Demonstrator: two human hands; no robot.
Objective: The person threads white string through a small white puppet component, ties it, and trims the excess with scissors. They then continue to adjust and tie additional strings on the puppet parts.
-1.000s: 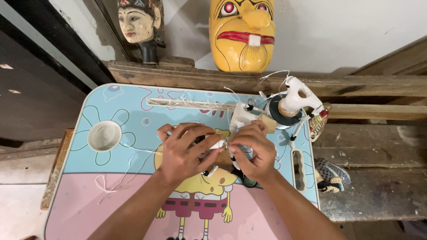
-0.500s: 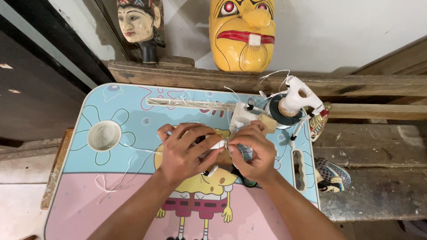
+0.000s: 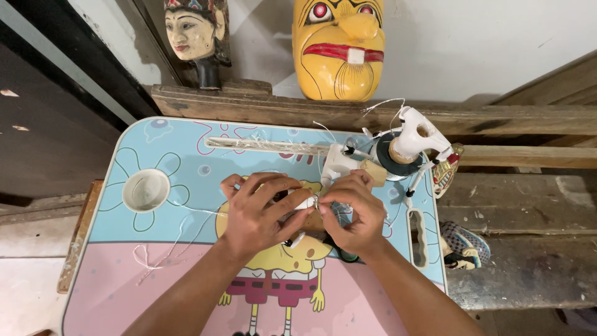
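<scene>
We are pinching a small white puppet piece (image 3: 305,203) at the centre of the frame, left hand (image 3: 258,214) and right hand (image 3: 353,214) both closing on it, fingertips meeting, its long axis lying across between them; a white wooden puppet (image 3: 398,146) is lying beyond, upper right

A small cartoon-printed surface (image 3: 186,162), blue above and pink below, has a round cup recess (image 3: 146,190). On it lie loose white thread (image 3: 163,249), a long thread-wrapped stick (image 3: 267,145) and a white puppet figure (image 3: 398,146).
</scene>
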